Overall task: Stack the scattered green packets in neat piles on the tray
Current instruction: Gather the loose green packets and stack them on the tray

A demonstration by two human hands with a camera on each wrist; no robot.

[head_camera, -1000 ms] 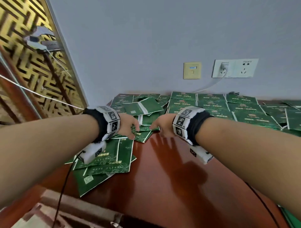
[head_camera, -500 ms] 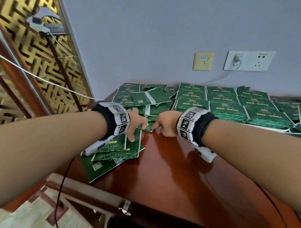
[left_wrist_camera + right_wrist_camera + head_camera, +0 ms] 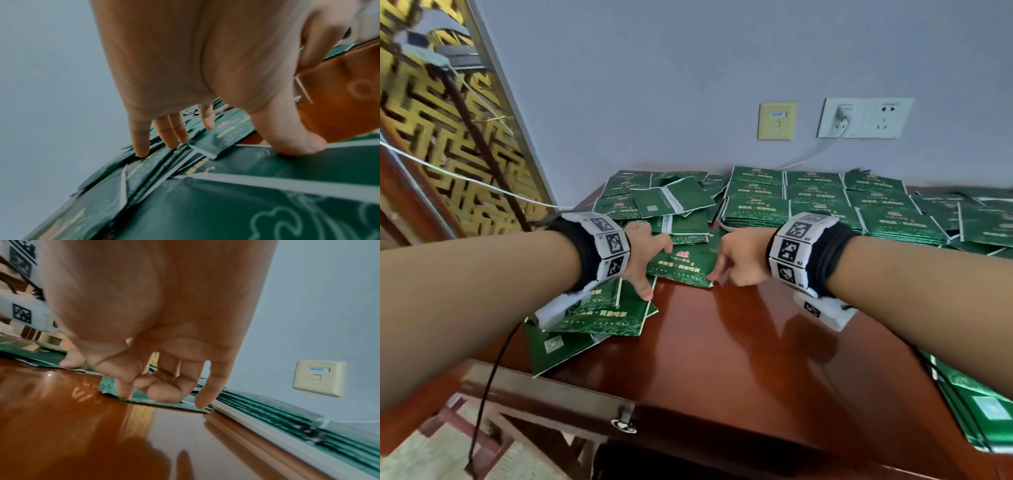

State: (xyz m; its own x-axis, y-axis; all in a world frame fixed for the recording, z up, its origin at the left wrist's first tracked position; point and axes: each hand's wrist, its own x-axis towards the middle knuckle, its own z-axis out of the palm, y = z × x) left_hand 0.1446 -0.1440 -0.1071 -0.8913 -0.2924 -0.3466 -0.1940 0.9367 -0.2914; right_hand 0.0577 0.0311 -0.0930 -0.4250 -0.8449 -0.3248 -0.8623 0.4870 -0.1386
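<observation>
Green packets with gold print lie scattered (image 3: 654,204) at the back left of the table. Neat piles (image 3: 815,202) stand in rows on a white tray (image 3: 257,420) at the back right. One loose green packet (image 3: 685,263) lies flat between my hands. My left hand (image 3: 649,260) is spread: its fingertips (image 3: 141,151) touch the scattered heap and its thumb presses another packet (image 3: 267,164). My right hand (image 3: 736,257) has curled fingers, and its thumb (image 3: 123,391) and fingers pinch the loose packet's near right corner (image 3: 144,400).
A few overlapping packets (image 3: 592,318) lie near the table's front left edge, and more (image 3: 983,407) at the front right. The polished red-brown table (image 3: 739,342) is bare in the middle. Wall sockets (image 3: 864,118) with a plugged cable sit above the tray. A gold lattice screen (image 3: 431,113) stands left.
Both hands have come a little nearer, and a loose packet now lies exposed between them. The left hand's fingers have spread wider. The right hand has curled onto the packet's corner.
</observation>
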